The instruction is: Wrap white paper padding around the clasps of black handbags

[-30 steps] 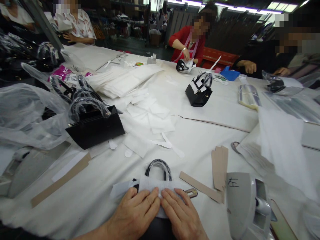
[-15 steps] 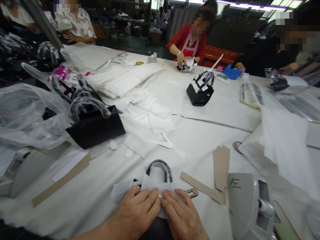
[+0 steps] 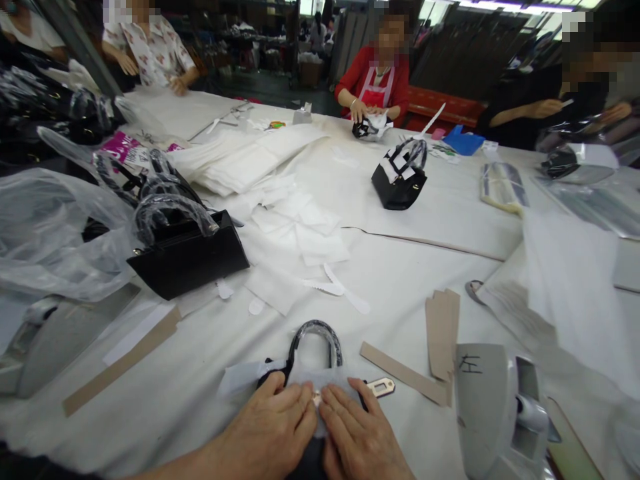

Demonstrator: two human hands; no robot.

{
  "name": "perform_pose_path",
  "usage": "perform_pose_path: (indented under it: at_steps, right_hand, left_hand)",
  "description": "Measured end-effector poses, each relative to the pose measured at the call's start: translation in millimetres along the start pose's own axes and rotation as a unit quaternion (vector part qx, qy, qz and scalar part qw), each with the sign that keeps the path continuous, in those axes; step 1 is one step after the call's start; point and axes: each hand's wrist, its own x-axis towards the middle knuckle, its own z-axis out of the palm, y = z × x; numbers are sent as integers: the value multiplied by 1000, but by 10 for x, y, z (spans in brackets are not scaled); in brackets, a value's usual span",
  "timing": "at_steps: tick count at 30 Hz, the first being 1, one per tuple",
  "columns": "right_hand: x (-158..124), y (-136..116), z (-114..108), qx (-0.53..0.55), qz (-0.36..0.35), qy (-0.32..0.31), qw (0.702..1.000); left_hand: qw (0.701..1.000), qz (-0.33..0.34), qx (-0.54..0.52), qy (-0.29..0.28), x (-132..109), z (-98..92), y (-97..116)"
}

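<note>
A small black handbag lies flat at the table's near edge, its looped handle (image 3: 316, 337) pointing away from me. A white tissue sheet (image 3: 260, 375) covers its front. My left hand (image 3: 273, 430) and my right hand (image 3: 355, 437) rest side by side on the sheet, fingers together and pressed down, fingertips meeting over a small pale metal piece. A gold clasp tab (image 3: 380, 386) sticks out to the right of my right hand.
A grey tape dispenser (image 3: 495, 410) stands at the near right, cardboard strips (image 3: 440, 333) beside it. A larger black handbag (image 3: 187, 257) and clear plastic bags (image 3: 55, 233) sit at left. Another small black bag (image 3: 399, 183) stands farther off. Tissue sheets (image 3: 295, 230) lie mid-table. Other people work at the far side.
My hands have slid a little toward me on the tissue, which now shows more of the bag's black top. The people opposite have shifted their arms.
</note>
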Motion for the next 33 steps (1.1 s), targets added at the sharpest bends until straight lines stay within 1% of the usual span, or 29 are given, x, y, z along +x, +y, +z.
perform_pose_path:
  at_steps: [3, 5, 9, 10, 12, 14, 17, 19, 20, 22, 24, 25, 26, 27, 28, 30, 32, 33]
  right_hand:
    - [-108, -57, 40, -33, 2, 5, 999]
    - [-126, -96, 43, -47, 11, 11, 999]
    - [7, -152, -12, -28, 12, 14, 999]
    - [49, -161, -25, -23, 9, 6, 1000]
    - [106, -170, -33, -31, 3, -5, 999]
    - [118, -166, -12, -46, 2, -3, 999]
    - [119, -138, 43, -46, 15, -26, 999]
    - [157, -117, 70, -59, 24, -49, 997]
    - [191, -109, 76, -68, 20, -58, 996]
    - [274, -100, 70, -78, -5, -69, 995]
    - [353, -97, 41, -67, -40, -85, 993]
    - [386, -96, 19, -53, -49, -99, 992]
    - [414, -94, -7, -34, -49, -115, 992]
    - [439, -90, -34, -8, -41, -135, 990]
    - [463, -85, -61, 26, -23, -158, 987]
    - [511, -78, -99, 95, 30, -199, 975]
    - [549, -80, -96, 129, 87, -209, 965]
    - [557, -86, -76, 127, 108, -204, 965]
  left_hand:
    - [1000, -19, 0, 3, -30, -56, 32]
    - [999, -34, -3, 6, -49, -69, 63]
    - [998, -48, -21, 20, -72, -47, 108]
    - [998, -50, -34, 34, -79, -38, 113]
    - [992, -68, -77, 80, -101, -30, 114]
    - [976, -97, -145, 132, -136, -36, 106]
    - [936, -178, -233, 194, -190, -55, 79]
    - [903, -252, -271, 215, -209, -58, 52]
    - [885, -292, -292, 217, -212, -54, 37]
    - [837, -368, -350, 204, -203, -41, 5]
    - [771, -442, -418, 190, -180, -31, -27]
    - [740, -468, -450, 178, -163, -33, -42]
    - [719, -480, -476, 161, -141, -41, -56]
    - [712, -481, -493, 140, -115, -57, -69]
    - [717, -475, -498, 115, -86, -81, -81]
    - [745, -455, -483, 65, -23, -140, -101]
    - [770, -436, -464, 45, 28, -186, -117]
    - [770, -431, -468, 49, 41, -194, -123]
